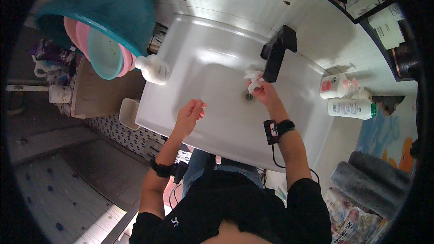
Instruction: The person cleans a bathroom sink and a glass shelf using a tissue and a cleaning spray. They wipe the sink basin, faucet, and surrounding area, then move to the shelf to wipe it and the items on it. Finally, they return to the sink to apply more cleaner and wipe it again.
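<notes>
A crumpled white tissue or cloth (253, 75) is held in the fingers of my right hand (265, 93), close to the tip of the black faucet (275, 59) and above the drain (249, 96). My left hand (192, 112) hovers over the left front part of the white washbasin (217, 122), fingers curled, with no object visible in it. Whether its fingers are fully closed is hard to see. A white pump bottle (157, 72) stands at the basin's left rim. Both wrists wear black straps with small devices, and a cable hangs from the right one.
Nested teal and pink plastic basins (105, 54) lean at the upper left, over a wooden cabinet (105, 88). A small white bin (129, 113) sits below. Several bottles (334, 86) line the right ledge, near rolled grey towels (369, 183). A mirrored shelf (379, 30) juts out at upper right.
</notes>
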Action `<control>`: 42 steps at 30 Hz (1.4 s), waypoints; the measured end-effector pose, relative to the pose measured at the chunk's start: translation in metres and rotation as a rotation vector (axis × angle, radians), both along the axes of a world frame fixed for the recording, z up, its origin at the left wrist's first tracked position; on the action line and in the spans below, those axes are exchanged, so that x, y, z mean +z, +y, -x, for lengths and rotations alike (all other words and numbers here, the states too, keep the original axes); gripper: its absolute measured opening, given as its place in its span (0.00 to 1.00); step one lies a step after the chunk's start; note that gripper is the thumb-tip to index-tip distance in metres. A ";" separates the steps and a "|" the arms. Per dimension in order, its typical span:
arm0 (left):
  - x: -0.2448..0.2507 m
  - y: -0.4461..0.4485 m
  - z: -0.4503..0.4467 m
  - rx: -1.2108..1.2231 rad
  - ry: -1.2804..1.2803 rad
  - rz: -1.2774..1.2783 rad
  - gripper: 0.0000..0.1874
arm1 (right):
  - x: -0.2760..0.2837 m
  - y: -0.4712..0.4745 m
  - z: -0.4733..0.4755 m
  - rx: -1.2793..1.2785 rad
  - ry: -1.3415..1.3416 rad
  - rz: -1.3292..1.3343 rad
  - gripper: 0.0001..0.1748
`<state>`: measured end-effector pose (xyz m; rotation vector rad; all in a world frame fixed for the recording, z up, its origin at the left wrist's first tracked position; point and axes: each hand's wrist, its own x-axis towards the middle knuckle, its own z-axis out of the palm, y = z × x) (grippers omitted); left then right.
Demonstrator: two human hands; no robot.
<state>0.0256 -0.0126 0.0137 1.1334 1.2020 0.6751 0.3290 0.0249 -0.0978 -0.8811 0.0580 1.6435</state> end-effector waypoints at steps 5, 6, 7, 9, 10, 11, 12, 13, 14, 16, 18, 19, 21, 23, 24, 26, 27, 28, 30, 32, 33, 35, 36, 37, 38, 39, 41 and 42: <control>0.001 0.000 -0.002 -0.003 0.006 0.000 0.16 | 0.003 -0.005 0.006 -0.254 0.332 -0.005 0.20; 0.001 0.000 -0.001 -0.007 0.003 0.002 0.16 | 0.001 -0.006 0.007 -0.315 0.484 0.086 0.20; 0.001 0.000 0.000 -0.010 0.000 0.004 0.16 | -0.001 -0.006 0.007 -0.267 0.466 0.048 0.18; 0.000 0.000 0.003 -0.006 0.011 -0.002 0.16 | -0.010 -0.007 0.009 -0.137 0.411 -0.111 0.13; 0.000 0.000 0.004 -0.001 0.025 -0.007 0.16 | -0.014 -0.007 0.010 -0.030 0.091 -0.229 0.12; 0.000 0.000 0.005 0.005 0.040 -0.012 0.16 | -0.019 -0.007 0.012 0.019 -0.245 -0.279 0.11; -0.001 0.000 0.006 0.007 0.034 -0.007 0.16 | -0.023 -0.005 0.012 0.080 -0.510 -0.302 0.10; -0.001 -0.001 0.007 0.008 0.028 -0.001 0.16 | -0.026 -0.005 0.014 0.111 -0.630 -0.288 0.09; -0.001 0.000 0.007 0.014 0.040 0.014 0.16 | -0.028 -0.003 0.014 0.153 -0.678 -0.251 0.09; -0.001 0.000 0.008 0.014 0.016 0.015 0.16 | -0.027 0.001 0.015 0.024 -0.463 -0.020 0.11; -0.003 0.002 0.010 0.013 0.012 0.022 0.16 | -0.023 0.003 0.014 -0.279 0.092 0.274 0.15; -0.003 0.003 0.011 0.009 0.012 0.024 0.16 | -0.019 0.003 0.014 -0.310 0.084 0.366 0.14; -0.004 0.005 0.016 0.006 0.011 0.026 0.15 | -0.012 0.001 0.013 -0.331 0.095 0.401 0.13; -0.005 0.007 0.019 0.008 0.012 0.027 0.15 | -0.006 -0.001 0.013 -0.347 0.090 0.352 0.14; -0.004 0.009 0.020 0.009 0.007 0.016 0.15 | -0.003 -0.002 0.013 -0.376 0.075 0.338 0.14; 0.001 0.014 0.018 0.015 0.043 0.023 0.15 | 0.002 -0.003 0.012 -0.325 0.114 0.068 0.13; 0.005 0.017 0.014 0.004 -0.014 0.002 0.15 | 0.004 -0.003 0.011 -0.249 0.164 -0.121 0.13; 0.010 0.021 0.009 -0.005 -0.038 0.003 0.15 | 0.006 -0.004 0.010 -0.288 0.248 -0.033 0.13; 0.024 0.031 -0.007 -0.052 -0.042 -0.042 0.15 | 0.007 -0.006 0.006 -0.307 0.429 0.061 0.13; 0.039 0.040 -0.025 -0.141 0.008 -0.141 0.15 | 0.004 -0.010 0.004 -0.195 0.434 0.019 0.14; 0.046 0.043 -0.035 -0.175 -0.016 -0.167 0.15 | 0.002 -0.012 0.003 -0.212 0.410 0.046 0.15; 0.052 0.050 -0.059 -0.259 -0.069 -0.280 0.16 | -0.007 -0.017 0.004 0.057 -0.653 -0.262 0.16; 0.050 0.053 -0.071 -0.260 -0.027 -0.299 0.16 | -0.012 -0.018 0.004 0.189 -1.182 -0.462 0.16; 0.045 0.056 -0.082 -0.256 -0.010 -0.347 0.15 | -0.016 -0.020 0.004 0.145 -1.185 -0.383 0.16; 0.035 0.059 -0.093 -0.242 -0.037 -0.445 0.15 | -0.020 -0.020 0.006 0.113 -1.179 -0.399 0.15; 0.022 0.064 -0.106 -0.221 -0.062 -0.286 0.14 | -0.023 -0.020 0.006 0.084 -1.172 -0.417 0.15; -0.013 0.077 -0.134 -0.155 -0.186 -0.056 0.11 | -0.024 -0.019 0.008 0.034 -1.151 -0.461 0.15; -0.033 0.084 -0.145 -0.135 -0.340 0.145 0.11 | -0.022 -0.019 0.008 0.000 -1.126 -0.388 0.14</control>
